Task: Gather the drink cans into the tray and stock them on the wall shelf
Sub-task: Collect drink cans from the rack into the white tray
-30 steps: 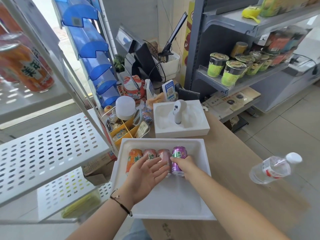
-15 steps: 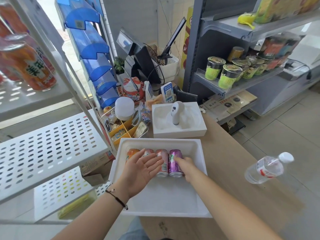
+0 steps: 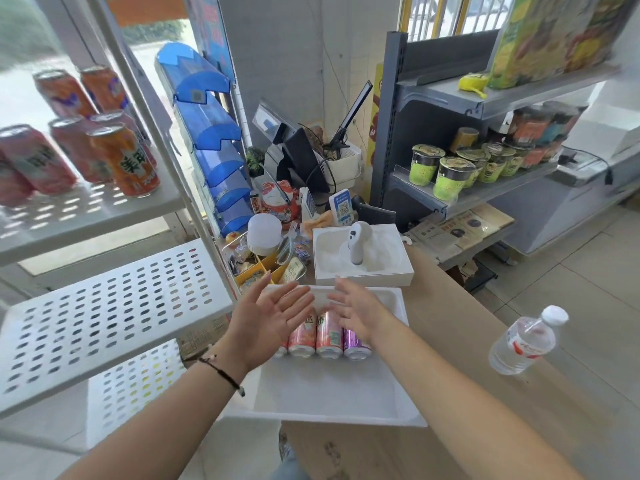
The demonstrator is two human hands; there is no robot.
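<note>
A white tray [image 3: 325, 393] lies on the wooden counter, and several drink cans lie side by side in it: two pink cans [image 3: 313, 336] and a purple can [image 3: 353, 344] show, others are hidden behind my left hand. My left hand [image 3: 268, 320] hovers above the cans, palm up and fingers spread, holding nothing. My right hand [image 3: 360, 311] is raised beside it, fingers straight, over the purple can and not touching it. On the white perforated wall shelf [image 3: 104, 216] at upper left stand several orange and pink cans [image 3: 124, 161].
A lower perforated shelf [image 3: 104, 317] juts out left of the tray. Behind the tray sits a white box with a scanner [image 3: 360, 252] and a cluttered yellow organiser [image 3: 256, 271]. A water bottle [image 3: 523, 341] lies on the counter at right. Grey shelving with cup noodles [image 3: 446, 174] stands behind.
Both hands have lifted off the cans and opened above the tray. The camera has tilted upward, bringing the stocked upper shelf into view.
</note>
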